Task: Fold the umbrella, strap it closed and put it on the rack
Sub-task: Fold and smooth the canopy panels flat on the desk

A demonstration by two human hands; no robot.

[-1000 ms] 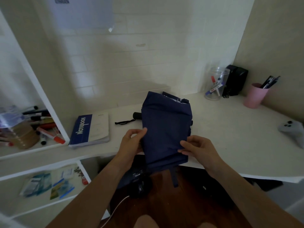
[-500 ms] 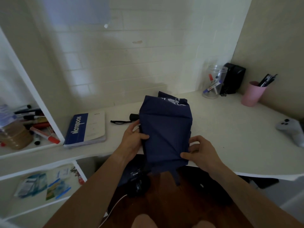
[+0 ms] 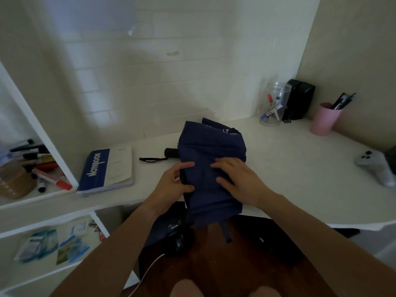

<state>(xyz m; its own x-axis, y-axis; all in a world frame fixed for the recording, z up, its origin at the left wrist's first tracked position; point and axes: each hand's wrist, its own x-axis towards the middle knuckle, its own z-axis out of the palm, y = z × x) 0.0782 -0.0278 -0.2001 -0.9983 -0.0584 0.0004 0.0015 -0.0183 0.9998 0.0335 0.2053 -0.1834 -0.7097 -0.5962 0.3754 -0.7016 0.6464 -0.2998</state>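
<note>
A navy blue folding umbrella [image 3: 211,146] lies on the white desk [image 3: 289,168], its loose fabric hanging over the front edge. Its black handle [image 3: 170,152] with a wrist loop [image 3: 150,160] points left. A fabric strap [image 3: 227,231] dangles below the desk edge. My left hand [image 3: 175,181] grips the fabric's left edge between thumb and fingers. My right hand [image 3: 237,181] lies flat on top of the fabric with fingers spread, pressing it down. The white shelf rack [image 3: 62,146] stands at the left.
A blue and white notebook [image 3: 107,168] lies left of the umbrella. At the back right stand a clear jar of markers [image 3: 274,106], a black box [image 3: 300,99] and a pink cup of pens [image 3: 324,118]. A grey game controller [image 3: 375,166] rests far right. The shelves hold markers and packets.
My right hand has moved from the fabric's lower right edge up onto its top, lying flat. My left hand stays at the left edge, now pinching the fabric.
</note>
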